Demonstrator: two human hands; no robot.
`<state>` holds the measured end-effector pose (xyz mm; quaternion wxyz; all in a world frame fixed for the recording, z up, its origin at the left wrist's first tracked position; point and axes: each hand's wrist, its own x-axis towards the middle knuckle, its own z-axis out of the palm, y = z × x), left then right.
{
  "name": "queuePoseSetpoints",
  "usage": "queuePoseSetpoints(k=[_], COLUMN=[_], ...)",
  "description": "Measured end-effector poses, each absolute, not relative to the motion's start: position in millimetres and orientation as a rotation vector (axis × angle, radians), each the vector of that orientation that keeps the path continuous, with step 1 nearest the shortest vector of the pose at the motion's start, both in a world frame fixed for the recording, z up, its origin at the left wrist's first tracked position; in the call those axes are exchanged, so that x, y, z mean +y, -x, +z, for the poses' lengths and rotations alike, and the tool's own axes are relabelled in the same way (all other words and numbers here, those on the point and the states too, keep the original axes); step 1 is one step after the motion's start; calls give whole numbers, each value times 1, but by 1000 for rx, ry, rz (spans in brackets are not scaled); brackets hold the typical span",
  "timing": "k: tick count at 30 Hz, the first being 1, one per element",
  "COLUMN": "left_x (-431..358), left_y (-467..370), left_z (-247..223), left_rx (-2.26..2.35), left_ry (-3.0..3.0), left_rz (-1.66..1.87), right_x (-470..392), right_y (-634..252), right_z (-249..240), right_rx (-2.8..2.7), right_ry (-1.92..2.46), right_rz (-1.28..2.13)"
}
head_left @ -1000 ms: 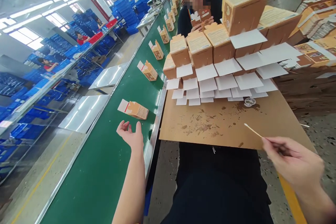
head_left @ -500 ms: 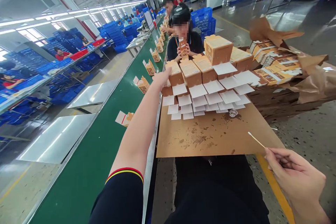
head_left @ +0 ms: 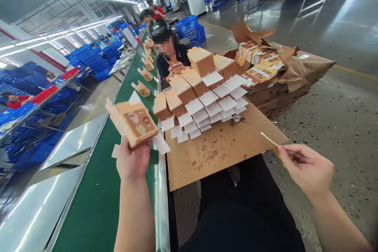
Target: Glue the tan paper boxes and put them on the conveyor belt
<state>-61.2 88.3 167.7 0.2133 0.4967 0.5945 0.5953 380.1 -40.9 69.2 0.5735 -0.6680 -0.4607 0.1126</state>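
Note:
My left hand point(head_left: 134, 161) grips a brown and cream printed carton point(head_left: 137, 124) from below, over the green conveyor belt point(head_left: 94, 201). The carton is tilted, with white flaps sticking out at its sides. Between the thumb and fingers of my right hand point(head_left: 308, 167) is a cotton swab point(head_left: 269, 139), its white tip pointing up and left. In front of me, a stack of cartons point(head_left: 180, 86) lies on a brown board point(head_left: 191, 169), white flaps hanging toward me. A small clear ring-shaped item point(head_left: 236, 118) sits by the stack, near dark stains on the board.
A co-worker point(head_left: 171, 53) sits behind the stack, holding a carton. More cartons point(head_left: 143, 88) stand along the belt. To the right, flat carton bundles point(head_left: 262, 67) lie in torn brown paper point(head_left: 292, 75). Metal tables point(head_left: 76, 138) adjoin the belt's left side; blue crates point(head_left: 189, 29) stand farther back.
My left hand has drawn back from the stack with a carton, now raised over the belt. The view has turned to the right. My right hand still pinches the swab.

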Motion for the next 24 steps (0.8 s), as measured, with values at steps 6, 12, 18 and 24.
queuePoseSetpoints(k=[6, 12, 18, 24], left_x=[11, -35, -72, -52], left_y=[12, -31, -39, -29], left_z=[101, 44, 27, 18], left_rx=[1268, 1351, 1491, 1615], left_ry=[-825, -613, -516, -551], left_rz=[1513, 1561, 1625, 1699], right_x=[46, 130, 163, 118], right_y=[-389, -398, -404, -405], right_z=[65, 60, 58, 58], right_rx=[-1640, -2103, -2304, -2059], right_ry=[1649, 1702, 1688, 1417], right_rz=[362, 348, 390, 465])
